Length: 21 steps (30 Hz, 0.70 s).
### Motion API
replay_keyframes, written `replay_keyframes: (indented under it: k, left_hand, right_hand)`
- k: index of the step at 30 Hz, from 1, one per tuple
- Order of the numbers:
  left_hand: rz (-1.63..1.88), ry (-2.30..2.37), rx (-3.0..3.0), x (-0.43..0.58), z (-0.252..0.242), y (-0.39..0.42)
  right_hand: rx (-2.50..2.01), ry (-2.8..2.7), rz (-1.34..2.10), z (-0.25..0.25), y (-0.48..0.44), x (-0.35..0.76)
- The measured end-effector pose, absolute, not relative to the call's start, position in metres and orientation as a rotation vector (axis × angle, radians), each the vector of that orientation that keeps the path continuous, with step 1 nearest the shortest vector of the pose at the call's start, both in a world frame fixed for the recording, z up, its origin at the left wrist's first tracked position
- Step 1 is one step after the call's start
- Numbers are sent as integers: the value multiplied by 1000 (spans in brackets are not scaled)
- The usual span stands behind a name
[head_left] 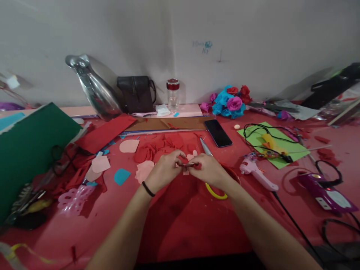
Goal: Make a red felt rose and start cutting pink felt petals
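Observation:
Near the middle of the red table, my left hand [166, 169] and my right hand [207, 169] meet fingertip to fingertip. Both pinch a small thin stick-like piece [188, 164] held level between them; its exact nature is too small to tell. Pink petal-shaped pieces [144, 170] lie left of my left hand, and red petal pieces [146, 152] are just behind it. Scissors with a yellow handle [216, 193] rest partly under my right hand, their blade [206, 147] showing behind it.
A phone [218, 133] lies behind my right hand. To the right are a pink glue gun [257, 173], a green sheet [292, 152] with a black cable, and a purple power strip [327, 193]. Paper flowers [233, 103], a glass bottle [173, 95] and a metal flask [97, 88] stand along the wall.

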<state>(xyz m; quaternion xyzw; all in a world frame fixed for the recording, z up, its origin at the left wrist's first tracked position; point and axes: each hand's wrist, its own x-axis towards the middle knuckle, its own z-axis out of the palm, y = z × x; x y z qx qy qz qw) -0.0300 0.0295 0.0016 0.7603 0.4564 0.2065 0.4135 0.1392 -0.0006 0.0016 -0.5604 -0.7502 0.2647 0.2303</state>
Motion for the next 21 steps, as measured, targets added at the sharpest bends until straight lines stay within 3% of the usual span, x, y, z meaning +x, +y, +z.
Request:
replay_keyframes:
  k: [6, 11, 15, 21]
  left_hand:
    - [520, 1178, 1925, -28, 0, 28]
    - [821, 1176, 1884, -29, 6, 28]
    - [834, 1141, 1581, -29, 10, 25]
    - [775, 1060, 1309, -19, 5, 18]
  right_hand:
    - [-1530, -1954, 851, 1, -1, 140]
    - [-1415, -1364, 1118, -7, 6, 147]
    - [-1204, -987, 1340, -7, 10, 151]
    - [-1195, -852, 1335, -1, 7, 148]
